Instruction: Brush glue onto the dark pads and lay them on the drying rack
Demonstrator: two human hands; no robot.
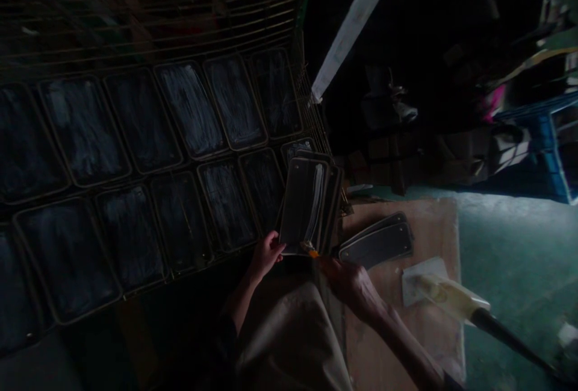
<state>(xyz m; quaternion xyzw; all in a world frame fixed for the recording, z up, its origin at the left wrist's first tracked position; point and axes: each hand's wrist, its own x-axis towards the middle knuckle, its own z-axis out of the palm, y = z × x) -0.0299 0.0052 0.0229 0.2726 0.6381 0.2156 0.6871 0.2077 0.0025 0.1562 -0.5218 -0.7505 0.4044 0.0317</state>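
Observation:
My left hand (269, 253) pinches the lower left corner of a dark rectangular panel (298, 204) with rounded corners. This panel lies tilted on top of other similar panels (335, 198). A brush (310, 250) with an orange handle is gripped in my right hand (347, 282), its tip at the lower edge of the panel. From there a whitish wet streak (316, 198) runs up the panel's right side. The left part of its face looks dark and bare. The brush's bristles are too dim to see clearly.
Two rows of white-smeared panels (189, 108) lie on a wire rack (311, 120) to the left. On a wooden board (433, 228) to the right lie two dark pieces (377, 243) and a pale bottle-like tool (447, 294) with a black hose. A blue crate (542, 150) stands farther right.

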